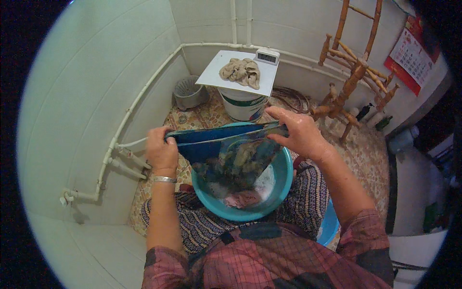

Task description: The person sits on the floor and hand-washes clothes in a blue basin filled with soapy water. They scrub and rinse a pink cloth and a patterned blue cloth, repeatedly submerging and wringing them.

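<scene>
A dark patterned cloth item with a blue inner side (231,159) hangs stretched between my hands over a turquoise plastic basin (287,180). My left hand (162,150) grips its upper left corner. At the upper right corner, my right hand (297,132) holds the edge between thumb and fingers. The cloth's lower part reaches down into the basin, where suds (266,182) and a pink cloth (242,199) show. How far the dark cloth dips into the water is hidden.
Beyond the basin a white bucket (240,106) bears a white board (213,76) with a beige cloth (241,72) and a small digital clock (267,56). A grey basket (189,94) stands left, a wooden rack (348,86) right. White pipes (124,119) run along the wall. A blue basin (330,225) is partly visible.
</scene>
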A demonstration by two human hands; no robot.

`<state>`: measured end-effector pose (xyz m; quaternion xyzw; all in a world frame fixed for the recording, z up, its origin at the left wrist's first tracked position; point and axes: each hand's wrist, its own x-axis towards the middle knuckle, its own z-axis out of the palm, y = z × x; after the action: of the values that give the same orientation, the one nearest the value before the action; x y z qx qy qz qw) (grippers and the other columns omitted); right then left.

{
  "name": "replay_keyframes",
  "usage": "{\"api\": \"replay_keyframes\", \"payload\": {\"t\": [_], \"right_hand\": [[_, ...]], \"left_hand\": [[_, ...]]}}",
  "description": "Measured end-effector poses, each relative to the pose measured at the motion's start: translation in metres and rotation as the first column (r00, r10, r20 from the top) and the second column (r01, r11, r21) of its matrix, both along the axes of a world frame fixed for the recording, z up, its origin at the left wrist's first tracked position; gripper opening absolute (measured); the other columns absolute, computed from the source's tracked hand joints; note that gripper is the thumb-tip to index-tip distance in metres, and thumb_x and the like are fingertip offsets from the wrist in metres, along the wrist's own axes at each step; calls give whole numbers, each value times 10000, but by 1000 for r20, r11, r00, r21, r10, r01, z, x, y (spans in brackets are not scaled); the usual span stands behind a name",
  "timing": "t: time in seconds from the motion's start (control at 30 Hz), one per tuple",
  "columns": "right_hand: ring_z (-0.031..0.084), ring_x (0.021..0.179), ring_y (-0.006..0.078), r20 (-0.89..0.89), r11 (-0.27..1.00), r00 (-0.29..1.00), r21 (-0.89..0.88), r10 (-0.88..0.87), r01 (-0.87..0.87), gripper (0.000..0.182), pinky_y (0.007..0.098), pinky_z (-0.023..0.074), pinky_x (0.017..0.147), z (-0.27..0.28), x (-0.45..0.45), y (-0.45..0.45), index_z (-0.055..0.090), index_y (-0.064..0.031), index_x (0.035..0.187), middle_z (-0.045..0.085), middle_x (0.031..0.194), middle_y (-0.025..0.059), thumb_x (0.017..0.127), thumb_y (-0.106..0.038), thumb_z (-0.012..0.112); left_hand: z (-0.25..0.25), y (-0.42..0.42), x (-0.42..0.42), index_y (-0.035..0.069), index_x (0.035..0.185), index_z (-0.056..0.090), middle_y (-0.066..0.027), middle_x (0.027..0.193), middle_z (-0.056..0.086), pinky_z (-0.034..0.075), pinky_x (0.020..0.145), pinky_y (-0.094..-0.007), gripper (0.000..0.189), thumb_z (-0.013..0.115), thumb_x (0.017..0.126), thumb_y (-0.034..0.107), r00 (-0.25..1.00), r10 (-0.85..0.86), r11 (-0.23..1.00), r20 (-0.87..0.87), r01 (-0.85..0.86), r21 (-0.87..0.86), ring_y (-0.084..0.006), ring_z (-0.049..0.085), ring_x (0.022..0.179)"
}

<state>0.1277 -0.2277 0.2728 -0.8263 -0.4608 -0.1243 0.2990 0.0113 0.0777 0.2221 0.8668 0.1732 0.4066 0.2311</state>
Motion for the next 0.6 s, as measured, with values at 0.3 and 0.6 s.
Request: {"api": "replay_keyframes", "payload": {"t": [0.3,0.6], "right_hand": [[551,697,283,-48,972,972,14,-232,233,143,364,464,634,-56,36,-11,550,-39,807,542,759,129,708,-141,527],[505,647,107,-870,774,416,448,263,447,116,255,428,555,-30,41,-2,490,-86,894,520,747,8,789,-130,473]], "left_hand": [[-25,-6,2,46,761,573,-3,619,473,363,535,-225,109,501,741,126,739,-614,702,-278,351,-619,-71,428,586],[-22,16,2,53,828,591,-3,724,542,420,581,-231,187,651,696,171,756,-587,750,-290,373,-546,-84,484,631]]}}
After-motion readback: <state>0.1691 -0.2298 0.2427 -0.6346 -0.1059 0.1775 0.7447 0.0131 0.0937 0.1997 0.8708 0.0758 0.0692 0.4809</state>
